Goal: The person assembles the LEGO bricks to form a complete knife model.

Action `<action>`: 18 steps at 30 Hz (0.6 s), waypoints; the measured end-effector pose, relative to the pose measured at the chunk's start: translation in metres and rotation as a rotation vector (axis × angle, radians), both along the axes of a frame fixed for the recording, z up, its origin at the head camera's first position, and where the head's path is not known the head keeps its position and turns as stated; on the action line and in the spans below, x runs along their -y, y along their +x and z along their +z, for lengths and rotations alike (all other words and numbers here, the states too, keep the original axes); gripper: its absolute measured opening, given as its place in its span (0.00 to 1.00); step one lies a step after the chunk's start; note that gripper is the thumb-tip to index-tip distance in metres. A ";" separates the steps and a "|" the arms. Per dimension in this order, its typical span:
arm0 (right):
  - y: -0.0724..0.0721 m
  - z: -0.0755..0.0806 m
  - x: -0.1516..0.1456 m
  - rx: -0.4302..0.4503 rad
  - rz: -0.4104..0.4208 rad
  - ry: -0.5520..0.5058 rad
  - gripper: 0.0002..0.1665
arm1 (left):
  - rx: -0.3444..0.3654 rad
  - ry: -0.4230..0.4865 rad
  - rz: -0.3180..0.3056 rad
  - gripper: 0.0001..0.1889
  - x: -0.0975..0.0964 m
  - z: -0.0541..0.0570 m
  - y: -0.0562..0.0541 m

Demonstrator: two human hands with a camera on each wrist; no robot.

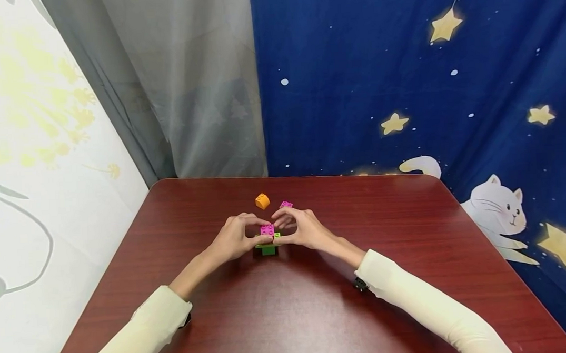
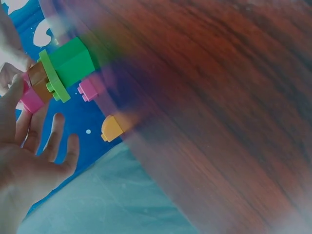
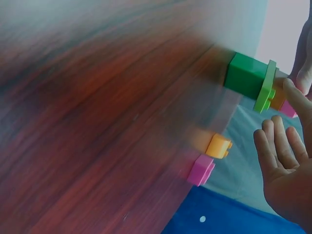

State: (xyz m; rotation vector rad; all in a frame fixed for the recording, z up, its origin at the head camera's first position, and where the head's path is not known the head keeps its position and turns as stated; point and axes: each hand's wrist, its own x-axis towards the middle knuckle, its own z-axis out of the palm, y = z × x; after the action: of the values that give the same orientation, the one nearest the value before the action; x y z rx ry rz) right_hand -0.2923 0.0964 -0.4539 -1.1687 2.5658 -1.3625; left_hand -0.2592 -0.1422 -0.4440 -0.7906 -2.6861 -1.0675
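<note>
A small stack stands on the table before both hands: a dark green block [image 3: 246, 75] at the bottom, a light green plate [image 2: 54, 78] over it, an orange-brown brick [image 2: 40, 82] above, and a pink brick [image 1: 267, 230] on top. My left hand [image 1: 235, 239] pinches the pink brick between thumb and fingers, its other fingers spread loosely. From the other side my right hand [image 1: 309, 230] reaches in. Its thumb [image 3: 296, 95] lies against the upper stack while its fingers [image 3: 280, 146] extend loosely, apart from the bricks.
Behind the stack lie a rounded orange brick [image 1: 262, 201] and a second pink brick [image 1: 286, 204], partly overlapped by the right hand in the head view. The dark red wooden table [image 1: 360, 210] ends at a grey curtain [image 1: 208, 95] and a blue one [image 1: 336, 90].
</note>
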 end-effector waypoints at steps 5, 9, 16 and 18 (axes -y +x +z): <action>-0.009 -0.003 -0.010 -0.041 -0.013 0.002 0.30 | 0.010 -0.001 0.005 0.18 0.002 0.000 0.000; -0.019 -0.004 -0.017 -0.030 -0.044 -0.014 0.26 | 0.020 0.004 0.006 0.18 0.003 -0.001 -0.001; -0.036 -0.006 -0.027 0.009 -0.141 0.020 0.26 | 0.032 0.000 0.013 0.18 0.002 -0.001 -0.002; -0.041 -0.008 -0.029 0.005 -0.169 0.041 0.26 | 0.040 0.002 0.011 0.19 0.002 -0.001 -0.002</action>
State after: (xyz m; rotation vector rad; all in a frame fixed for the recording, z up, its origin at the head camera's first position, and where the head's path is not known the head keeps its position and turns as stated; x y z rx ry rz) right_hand -0.3333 0.1252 -0.4616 -0.9606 2.7302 -1.3315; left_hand -0.2614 -0.1441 -0.4449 -0.7609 -2.7181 -1.0950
